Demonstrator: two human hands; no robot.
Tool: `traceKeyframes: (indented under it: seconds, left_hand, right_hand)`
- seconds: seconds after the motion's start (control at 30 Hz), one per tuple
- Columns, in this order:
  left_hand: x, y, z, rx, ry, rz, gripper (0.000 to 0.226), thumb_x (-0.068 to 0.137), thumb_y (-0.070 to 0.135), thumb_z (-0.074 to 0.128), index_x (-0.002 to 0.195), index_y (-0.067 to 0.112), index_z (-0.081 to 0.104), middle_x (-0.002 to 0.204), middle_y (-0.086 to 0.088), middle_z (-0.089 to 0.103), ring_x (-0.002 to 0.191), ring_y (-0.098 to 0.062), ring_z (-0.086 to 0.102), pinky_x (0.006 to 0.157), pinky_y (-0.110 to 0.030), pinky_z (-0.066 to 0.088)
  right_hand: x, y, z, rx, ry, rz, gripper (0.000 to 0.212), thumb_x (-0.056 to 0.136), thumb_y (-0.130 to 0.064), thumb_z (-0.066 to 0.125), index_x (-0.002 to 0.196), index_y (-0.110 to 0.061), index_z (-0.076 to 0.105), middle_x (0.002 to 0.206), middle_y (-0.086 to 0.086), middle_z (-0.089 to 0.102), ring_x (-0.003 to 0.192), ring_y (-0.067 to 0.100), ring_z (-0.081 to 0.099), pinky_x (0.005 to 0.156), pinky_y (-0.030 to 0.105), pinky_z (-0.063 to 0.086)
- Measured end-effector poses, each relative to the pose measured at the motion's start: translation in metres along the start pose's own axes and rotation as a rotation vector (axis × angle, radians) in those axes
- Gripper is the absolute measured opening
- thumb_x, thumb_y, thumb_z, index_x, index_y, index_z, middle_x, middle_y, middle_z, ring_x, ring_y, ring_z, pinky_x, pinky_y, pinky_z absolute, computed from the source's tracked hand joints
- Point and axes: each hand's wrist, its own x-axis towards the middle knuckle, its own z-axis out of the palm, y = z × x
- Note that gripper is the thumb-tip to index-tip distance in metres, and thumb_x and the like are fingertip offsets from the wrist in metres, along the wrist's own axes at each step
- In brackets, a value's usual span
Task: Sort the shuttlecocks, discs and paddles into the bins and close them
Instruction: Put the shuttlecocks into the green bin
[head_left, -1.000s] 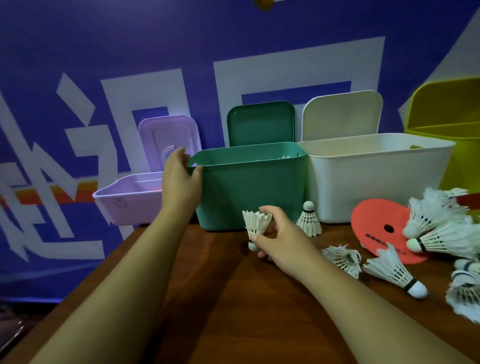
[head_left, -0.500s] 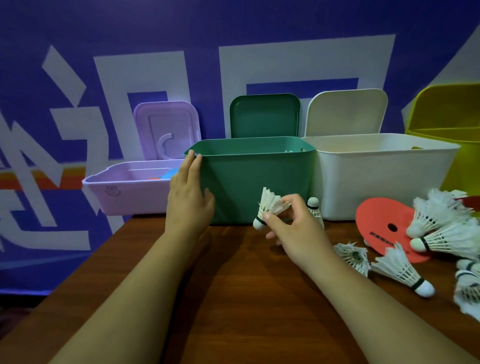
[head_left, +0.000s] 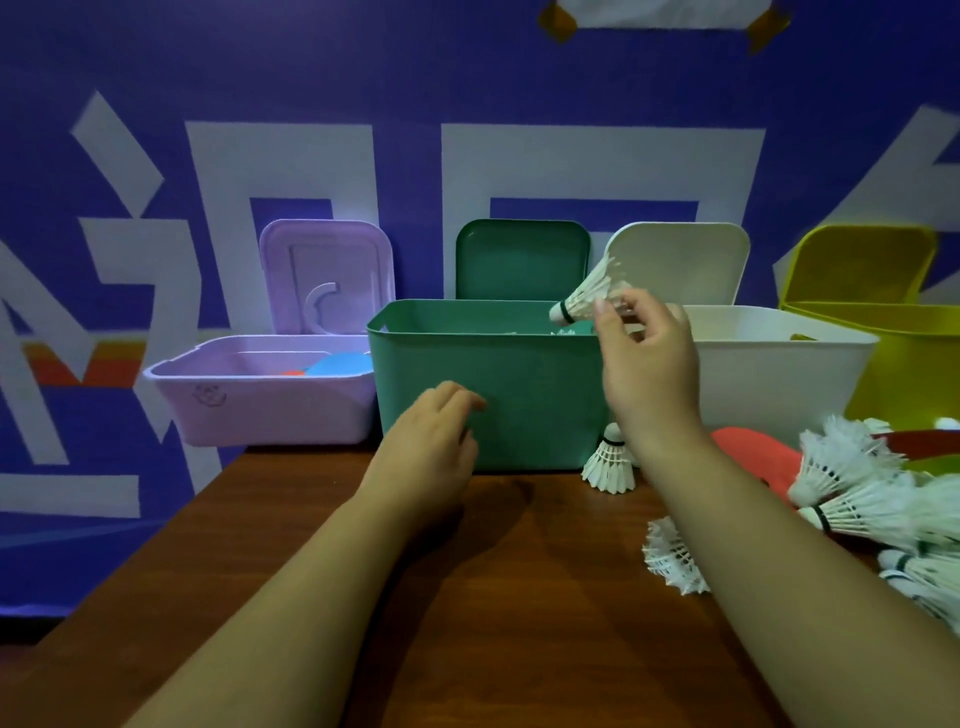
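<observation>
Wooden surface (head_left: 519, 613) in front of a blue banner (head_left: 415, 104).
At right, loose shuttlecocks (head_left: 857, 499) lie beside an orange disc (head_left: 753, 454). The left hand (head_left: 431, 452), loosely curled, holds nothing before the green bin (head_left: 519, 384). The right hand (head_left: 649, 364) pinches a shuttlecock (head_left: 587, 299) by its feathers above that bin's rim.

left grip (head_left: 431, 441): low, fingers loosely curled | right grip (head_left: 644, 358): raised, pinching shuttlecock (head_left: 587, 296)

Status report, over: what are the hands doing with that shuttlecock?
Right hand pinching one shuttlecock over the green bin. Left hand loose, empty, at the bin's front. Lid up, nothing blocking the drop.
</observation>
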Motion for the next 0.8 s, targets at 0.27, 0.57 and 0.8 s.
traceKeyframes:
  seconds: [0.27, 0.57, 0.8]
  left_hand:
    - [0.000, 0.001, 0.014, -0.044, -0.313, -0.001, 0.031, 0.102, 0.028, 0.055, 0.132, 0.026, 0.058, 0.129, 0.011, 0.052, 0.114, -0.012, 0.057, 0.096, -0.031, 0.049]
    - [-0.002, 0.041, 0.034, -0.142, -0.475, 0.133, 0.035, 0.102, 0.035, 0.058, 0.137, 0.036, 0.054, 0.127, 0.022, 0.049, 0.107, 0.000, 0.055, 0.098, -0.029, 0.051]
    - [-0.007, 0.037, 0.044, -0.094, -0.518, 0.120, 0.034, 0.104, 0.037, 0.057, 0.138, 0.038, 0.055, 0.129, 0.024, 0.052, 0.117, 0.004, 0.053, 0.105, -0.027, 0.048]
  right_hand:
    - [0.030, 0.023, -0.008, -0.323, -0.233, 0.030, 0.037, 0.108, -0.038, 0.049, 0.143, -0.043, 0.061, 0.135, 0.005, 0.053, 0.130, 0.029, 0.048, 0.115, 0.038, 0.038]
    - [-0.026, 0.038, -0.084, -0.424, -0.600, 0.108, 0.019, 0.105, -0.034, 0.056, 0.105, -0.041, 0.074, 0.085, -0.017, 0.073, 0.059, -0.002, 0.061, 0.053, 0.023, 0.046]
    - [-0.029, 0.037, -0.097, -0.625, -0.844, 0.226, 0.050, 0.092, -0.079, 0.053, 0.101, -0.034, 0.074, 0.099, -0.016, 0.069, 0.092, 0.009, 0.067, 0.089, 0.038, 0.058]
